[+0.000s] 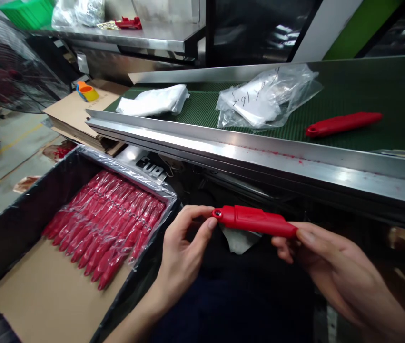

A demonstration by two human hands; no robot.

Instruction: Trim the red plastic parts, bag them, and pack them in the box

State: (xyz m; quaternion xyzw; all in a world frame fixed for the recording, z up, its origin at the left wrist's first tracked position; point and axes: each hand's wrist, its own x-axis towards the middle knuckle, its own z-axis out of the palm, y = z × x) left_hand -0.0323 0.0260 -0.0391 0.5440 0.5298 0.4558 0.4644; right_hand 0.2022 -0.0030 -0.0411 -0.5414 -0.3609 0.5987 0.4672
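Observation:
A long red plastic handle-like part [255, 220] is held level between my two hands, in front of the conveyor. My left hand [184, 243] pinches its left end, beside a small round hole. The fingers of my right hand [325, 257] close on the tapered right end. A similar red part [345, 125] lies on the green conveyor belt [198, 102], up and to the right. Below left, several red parts in clear film [105, 221] lie in rows inside a dark-lined box [5, 252].
The conveyor's metal edge [223, 147] runs across in front of me. Two plastic bags with white contents, a left one [154, 100] and a written-on one [259, 97], lie on the belt. Stacked cardboard [70, 112] holds a tape roll [88, 91]. A fan [7, 62] stands far left.

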